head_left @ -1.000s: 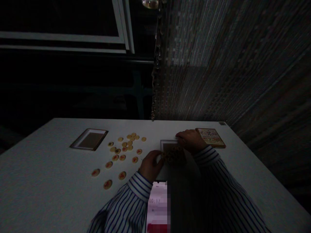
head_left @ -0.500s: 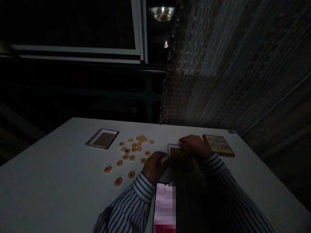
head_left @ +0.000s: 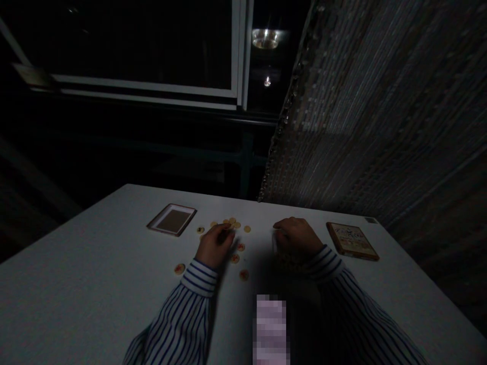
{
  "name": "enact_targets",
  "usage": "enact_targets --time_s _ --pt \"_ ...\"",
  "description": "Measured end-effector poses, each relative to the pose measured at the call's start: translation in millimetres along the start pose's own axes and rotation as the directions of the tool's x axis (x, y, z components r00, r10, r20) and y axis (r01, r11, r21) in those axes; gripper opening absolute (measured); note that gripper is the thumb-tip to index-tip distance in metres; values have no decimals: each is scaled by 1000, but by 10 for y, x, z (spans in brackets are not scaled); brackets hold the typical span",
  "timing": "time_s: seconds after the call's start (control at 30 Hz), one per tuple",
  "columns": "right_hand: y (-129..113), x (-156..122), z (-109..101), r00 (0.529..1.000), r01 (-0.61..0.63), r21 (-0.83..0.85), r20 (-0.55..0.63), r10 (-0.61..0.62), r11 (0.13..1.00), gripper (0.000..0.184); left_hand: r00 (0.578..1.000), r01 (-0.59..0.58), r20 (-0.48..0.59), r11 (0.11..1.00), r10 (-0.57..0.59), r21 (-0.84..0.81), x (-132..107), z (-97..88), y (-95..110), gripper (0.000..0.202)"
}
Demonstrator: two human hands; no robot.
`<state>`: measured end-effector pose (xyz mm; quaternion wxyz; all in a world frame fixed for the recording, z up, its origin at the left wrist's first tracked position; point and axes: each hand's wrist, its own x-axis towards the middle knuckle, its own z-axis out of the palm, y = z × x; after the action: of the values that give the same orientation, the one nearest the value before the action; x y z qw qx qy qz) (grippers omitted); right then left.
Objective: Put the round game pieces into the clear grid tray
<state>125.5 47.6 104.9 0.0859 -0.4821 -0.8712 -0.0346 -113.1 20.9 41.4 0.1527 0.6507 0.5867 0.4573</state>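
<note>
Several round yellow game discs (head_left: pixel 240 247) with red or dark marks lie scattered on a white table (head_left: pixel 83 284). My left hand (head_left: pixel 214 245) reaches over them with curled fingers resting on the pile; what it holds is hidden. My right hand (head_left: pixel 298 236) rests closed on the edge of a small box tray, which it mostly covers in the dim light. Both arms wear blue-and-white striped sleeves.
An empty shallow box half (head_left: pixel 172 220) lies at the back left of the discs. A printed box lid (head_left: pixel 352 240) sits to the right. A phone (head_left: pixel 271 329) stands at the near edge. A beaded curtain (head_left: pixel 373 111) hangs behind; a dark window is at left.
My left hand moved left from the box tray onto the scattered discs. The right hand stayed on the tray. The view swung to the left.
</note>
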Motion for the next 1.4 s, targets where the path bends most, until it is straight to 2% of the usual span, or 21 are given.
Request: enact_targets --time_s 0.13,0.23,0.4,0.63,0.8,1.03,1.2,1.33,1.4 --pt "-166 135 0 999 -12 -15 52 13 1000 29 992 118 -41 993 -118 18 -9 -141 -179 34" --pt "-285 269 24 995 -9 -28 102 12 1000 30 990 131 -59 987 -126 90 -34 -186 -274 37" --pt "-465 505 147 987 12 -70 163 0 997 30 999 40 -21 971 -36 237 -65 -133 -335 31" --pt "-651 678 471 990 41 -57 137 -33 998 27 997 -80 30 962 75 261 -82 -35 -371 24" --pt "-587 695 635 995 -11 -80 97 19 997 25 994 -93 82 952 72 292 -96 11 -419 26" --pt "-470 716 806 984 -52 -47 167 59 998 28 989 -127 109 938 97 322 -124 85 -435 27" --pt "-470 739 851 984 -64 -1 168 63 998 24 988 -142 110 937 112 319 -133 105 -462 29" --pt "-457 745 849 987 -64 51 149 56 997 24 987 -154 96 943 131 295 -125 98 -447 27" --pt "-443 745 850 991 -96 170 108 79 981 25 990 -141 69 947 126 287 -121 96 -436 26"
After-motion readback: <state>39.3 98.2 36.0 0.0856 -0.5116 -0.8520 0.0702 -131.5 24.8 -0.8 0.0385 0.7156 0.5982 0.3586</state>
